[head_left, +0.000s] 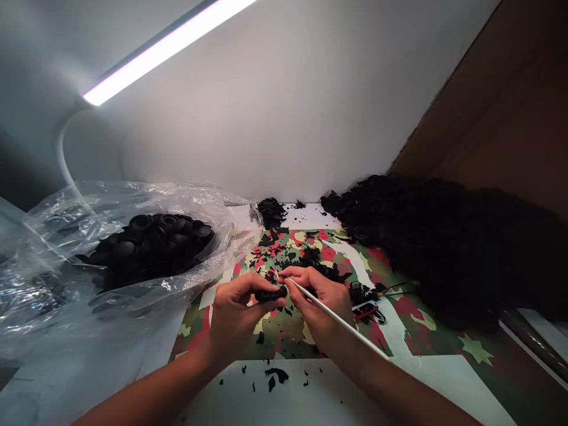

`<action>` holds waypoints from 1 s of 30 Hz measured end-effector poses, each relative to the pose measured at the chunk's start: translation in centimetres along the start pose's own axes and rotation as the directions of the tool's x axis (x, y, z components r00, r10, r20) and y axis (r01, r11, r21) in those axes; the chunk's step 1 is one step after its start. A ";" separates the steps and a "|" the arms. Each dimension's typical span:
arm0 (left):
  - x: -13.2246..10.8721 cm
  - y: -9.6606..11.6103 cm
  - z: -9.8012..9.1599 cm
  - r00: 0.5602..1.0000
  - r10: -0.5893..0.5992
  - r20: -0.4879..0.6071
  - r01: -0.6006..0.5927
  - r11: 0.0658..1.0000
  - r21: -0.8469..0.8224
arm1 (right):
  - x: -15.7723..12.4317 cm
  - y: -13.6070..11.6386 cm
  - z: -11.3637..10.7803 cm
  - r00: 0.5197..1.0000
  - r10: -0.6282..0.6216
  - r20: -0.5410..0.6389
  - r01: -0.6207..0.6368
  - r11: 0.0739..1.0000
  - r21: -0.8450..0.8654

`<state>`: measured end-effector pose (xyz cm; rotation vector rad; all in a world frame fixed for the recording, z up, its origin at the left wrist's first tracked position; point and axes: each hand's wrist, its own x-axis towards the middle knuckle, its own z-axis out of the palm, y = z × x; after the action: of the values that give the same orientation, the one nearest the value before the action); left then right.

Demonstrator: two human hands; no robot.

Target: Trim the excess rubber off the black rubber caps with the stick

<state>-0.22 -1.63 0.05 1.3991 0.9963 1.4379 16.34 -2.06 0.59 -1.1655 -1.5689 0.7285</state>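
Between the thumb and fingers of my left hand (237,307) sits a small black ribbed rubber part (268,294). My right hand (326,305) pinches a thin white stick-like tool (339,321), whose long end slants back over the wrist. The tool's tip is close to the black part; whether they touch I cannot tell. Both hands are over a camouflage-patterned sheet (284,343) strewn with black scraps (277,376).
At left an open clear plastic bag (133,313) holds many round black rubber parts (146,248). A big dark heap (444,248) of black pieces rises at right against brown cardboard (510,106). Overhead at left hangs a lit lamp (168,53). Scissors-like handles (368,310) lie right.
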 end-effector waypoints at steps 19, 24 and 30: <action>1.1 -0.4 0.2 0.896 -0.436 0.090 0.442 0.848 -0.293 | 0.8 1.5 -1.5 0.941 0.224 0.254 -0.262 0.956 0.130; 1.3 -0.1 0.3 0.891 -0.440 0.112 0.454 0.848 -0.273 | 0.7 1.3 -1.2 0.977 0.076 0.201 -0.109 0.981 0.159; 1.3 -1.0 0.0 0.875 -0.411 0.256 0.460 0.870 -0.179 | 1.1 1.3 -1.0 0.983 -0.113 0.148 0.108 0.993 0.043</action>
<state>-0.16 -0.13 -0.50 1.0395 0.9018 1.0069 17.66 -0.67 0.10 -1.0084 -1.7248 0.7814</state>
